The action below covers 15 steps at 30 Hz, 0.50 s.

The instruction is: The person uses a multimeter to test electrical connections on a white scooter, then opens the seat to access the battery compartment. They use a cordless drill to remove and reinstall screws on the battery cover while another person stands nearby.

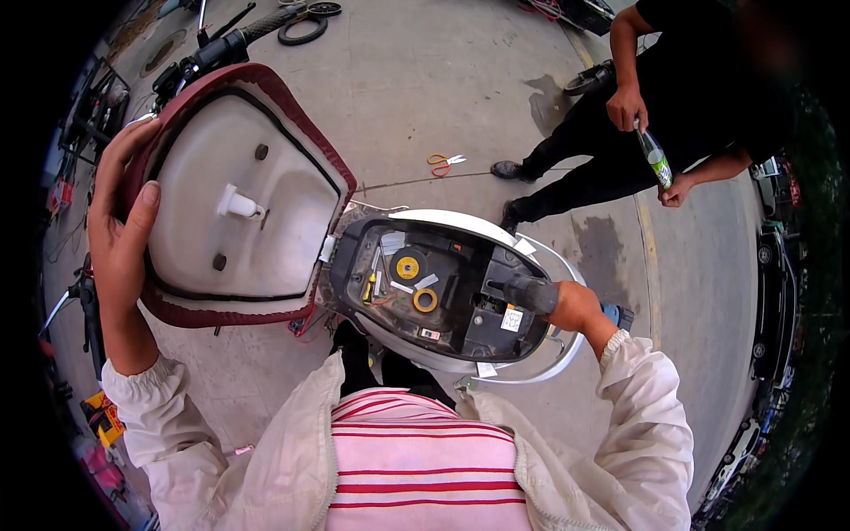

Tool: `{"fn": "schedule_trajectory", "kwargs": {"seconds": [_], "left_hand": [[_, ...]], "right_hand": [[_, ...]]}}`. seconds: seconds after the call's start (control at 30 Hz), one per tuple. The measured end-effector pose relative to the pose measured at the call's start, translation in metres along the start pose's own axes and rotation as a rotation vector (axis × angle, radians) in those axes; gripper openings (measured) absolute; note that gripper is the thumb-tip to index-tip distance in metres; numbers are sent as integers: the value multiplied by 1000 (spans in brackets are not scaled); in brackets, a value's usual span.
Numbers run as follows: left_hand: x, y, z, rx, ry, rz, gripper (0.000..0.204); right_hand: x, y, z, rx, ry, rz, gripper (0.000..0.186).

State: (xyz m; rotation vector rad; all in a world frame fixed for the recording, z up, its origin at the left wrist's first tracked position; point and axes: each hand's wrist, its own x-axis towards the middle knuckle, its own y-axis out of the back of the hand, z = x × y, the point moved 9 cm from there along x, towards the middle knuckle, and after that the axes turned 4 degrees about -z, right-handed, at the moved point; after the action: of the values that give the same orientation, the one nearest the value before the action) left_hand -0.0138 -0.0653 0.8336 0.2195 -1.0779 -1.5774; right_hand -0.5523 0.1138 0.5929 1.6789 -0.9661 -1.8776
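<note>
My left hand (124,203) grips the rim of a raised maroon scooter seat (341,159), thumb on its pale plastic underside. In my right hand (577,306) is a dark cordless drill (531,294) with a blue base. Its nose is over the rear of the scooter's black storage compartment (452,343), near a white label (512,318); I cannot tell whether the tip touches anything. Inside the compartment lie a black tape roll with a yellow core (408,267), a second, yellowish tape roll (426,300), a yellow-handled screwdriver (369,287) and several small pieces.
Orange-handled scissors (443,165) lie on the concrete. A person in black stands at the right, holding a bottle (655,159) in both hands. The scooter's handlebar (221,51) is at upper left, a loose tyre (303,32) beyond it. A white rear rail (567,354) curves round the scooter's tail.
</note>
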Motion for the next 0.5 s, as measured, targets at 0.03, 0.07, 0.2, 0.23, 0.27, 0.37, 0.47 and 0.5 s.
{"fn": "schedule_trajectory", "kwargs": {"seconds": [0.03, 0.07, 0.2, 0.23, 0.27, 0.37, 0.47, 0.5], "left_hand": [[1, 0, 2, -11, -9, 4, 52], [2, 0, 4, -20, -18, 8, 51], [3, 3, 3, -77, -1, 43, 48], [3, 4, 1, -75, -16, 47, 47], [3, 2, -2, -86, -12, 52, 47], [1, 6, -16, -121, 6, 58, 46], [-3, 16, -25, -120, 12, 78, 46], [-3, 19, -26, -113, 12, 88, 47]], "right_hand": [[2, 5, -4, -45, 27, 5, 29], [4, 9, -8, -91, 54, 11, 28], [-11, 21, -27, -253, 157, 76, 22], [-14, 21, -37, -293, 173, 65, 22], [-21, 22, -50, -316, 195, 64, 23], [-29, 30, -92, -308, 306, 76, 25], [-20, 34, -142, -215, 412, 125, 29], [-14, 35, -161, -177, 443, 146, 31]]}}
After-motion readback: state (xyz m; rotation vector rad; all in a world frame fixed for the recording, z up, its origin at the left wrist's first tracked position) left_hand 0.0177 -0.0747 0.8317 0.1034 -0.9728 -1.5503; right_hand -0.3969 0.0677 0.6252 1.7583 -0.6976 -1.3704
